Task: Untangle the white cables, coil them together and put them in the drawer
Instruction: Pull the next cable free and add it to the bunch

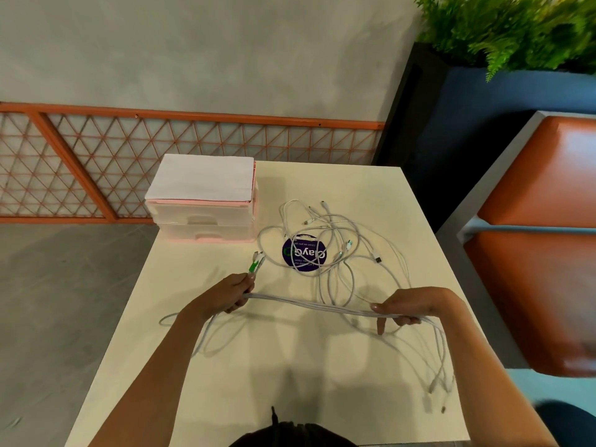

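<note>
A bundle of white cables is stretched above the table between both hands. My left hand grips one end, where green-tipped plugs stick out past the fingers. My right hand grips the other end, and loose ends hang from it toward the table's right edge. More tangled white cables lie on the table behind the hands. The small pink and translucent drawer unit stands at the table's far left corner with its drawers closed.
A round purple sticker lies under the tangled cables on the cream table. An orange lattice railing runs behind the table. An orange-cushioned bench stands to the right, with a green plant above it.
</note>
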`<state>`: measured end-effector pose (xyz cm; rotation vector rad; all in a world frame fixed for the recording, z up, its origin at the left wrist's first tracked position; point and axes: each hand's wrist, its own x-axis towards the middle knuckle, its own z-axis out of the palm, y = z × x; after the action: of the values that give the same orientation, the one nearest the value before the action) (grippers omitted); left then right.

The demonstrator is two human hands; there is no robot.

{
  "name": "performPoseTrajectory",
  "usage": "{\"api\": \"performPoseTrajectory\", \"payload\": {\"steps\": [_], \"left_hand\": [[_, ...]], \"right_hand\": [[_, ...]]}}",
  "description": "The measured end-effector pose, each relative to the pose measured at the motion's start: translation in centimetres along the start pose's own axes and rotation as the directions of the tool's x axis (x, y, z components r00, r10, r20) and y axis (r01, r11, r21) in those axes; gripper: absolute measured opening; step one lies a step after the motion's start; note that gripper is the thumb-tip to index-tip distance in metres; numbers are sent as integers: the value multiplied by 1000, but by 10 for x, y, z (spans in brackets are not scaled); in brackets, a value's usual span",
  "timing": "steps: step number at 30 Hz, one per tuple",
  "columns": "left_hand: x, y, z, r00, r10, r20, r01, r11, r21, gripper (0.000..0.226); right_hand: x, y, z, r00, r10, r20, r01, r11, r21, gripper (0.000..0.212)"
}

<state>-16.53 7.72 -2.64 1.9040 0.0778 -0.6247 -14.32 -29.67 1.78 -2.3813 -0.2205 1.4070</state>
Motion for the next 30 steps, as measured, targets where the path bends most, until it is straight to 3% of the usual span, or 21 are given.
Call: {"api": "performPoseTrajectory", "payload": {"steps": [2, 6, 8, 15, 19, 23, 26, 30], "left_hand": [[3, -6, 8, 1000, 3, 1, -4, 1000, 11, 37], [9, -9, 21, 1000, 9, 26, -10, 999, 35, 36], [10, -10, 24, 1000, -1, 24, 1, 1000, 19, 36], [11, -3, 4, 998, -16, -65, 21, 997, 73, 33], [11, -1, -13, 962, 88, -258, -111, 991, -76, 34], [7, 2, -29, 925, 99, -365, -220, 927, -304, 34], [6, 2, -36, 894, 128, -429, -285, 901, -327, 34], [7, 4, -40, 867, 154, -473, -329, 891, -312, 35]], "right_hand": [[1, 5, 2, 999, 26, 20, -25, 1000, -17, 57], [7, -3, 8, 968, 244, 55, -225, 946, -233, 57], [12, -5, 11, 960, 277, 46, -252, 922, -294, 53], [37, 27, 27, 949, 290, -125, -307, 940, -149, 45], [49, 49, 35, 908, 391, -150, -411, 902, -134, 46], [62, 68, 41, 864, 442, -241, -468, 882, -58, 46], [67, 68, 38, 872, 421, -250, -451, 890, -73, 37], [64, 43, 27, 821, 414, -393, -471, 881, -57, 63]]}}
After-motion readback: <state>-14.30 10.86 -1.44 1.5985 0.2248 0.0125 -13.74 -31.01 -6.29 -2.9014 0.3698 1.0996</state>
